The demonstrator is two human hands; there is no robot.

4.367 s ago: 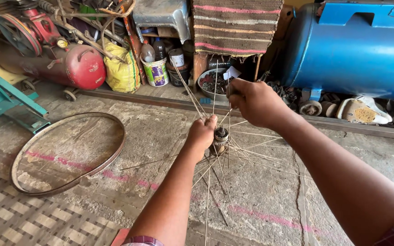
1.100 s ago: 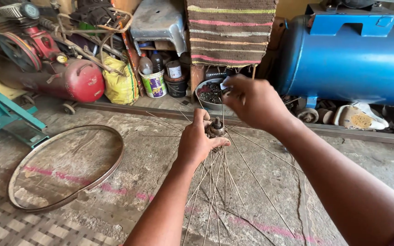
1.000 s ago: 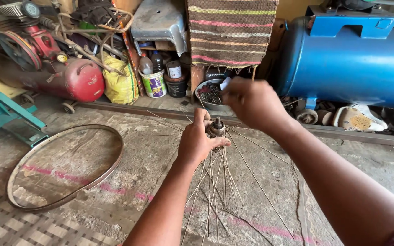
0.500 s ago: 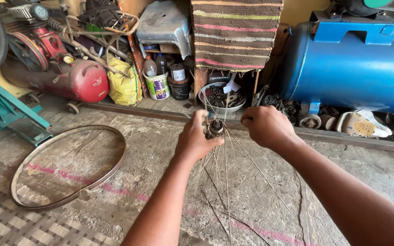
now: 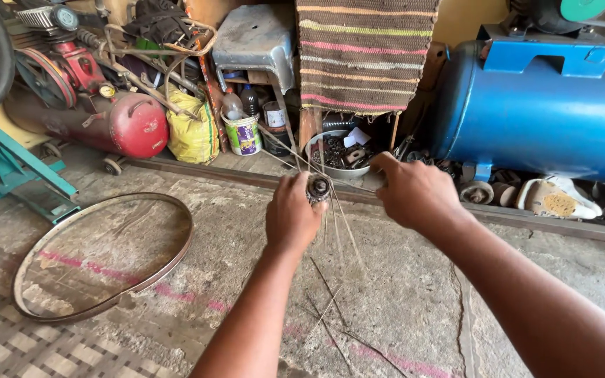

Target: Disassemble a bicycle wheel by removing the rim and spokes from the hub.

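Your right hand (image 5: 418, 192) has come down from high up, where it was a second ago, and now sits level with your left hand (image 5: 292, 217) in the middle of the frame. Your left hand is closed around the wheel hub (image 5: 318, 187), and thin spokes (image 5: 337, 224) hang from it. Your right hand is partly curled, pinching a spoke, I think. The bare wheel rim (image 5: 103, 255) still lies flat on the floor at lower left. Behind it stands a red tank (image 5: 131, 126), a yellow bag (image 5: 192, 129) and a small white bucket with a purple label (image 5: 244, 133). A big blue tank (image 5: 540, 112) fills the upper right
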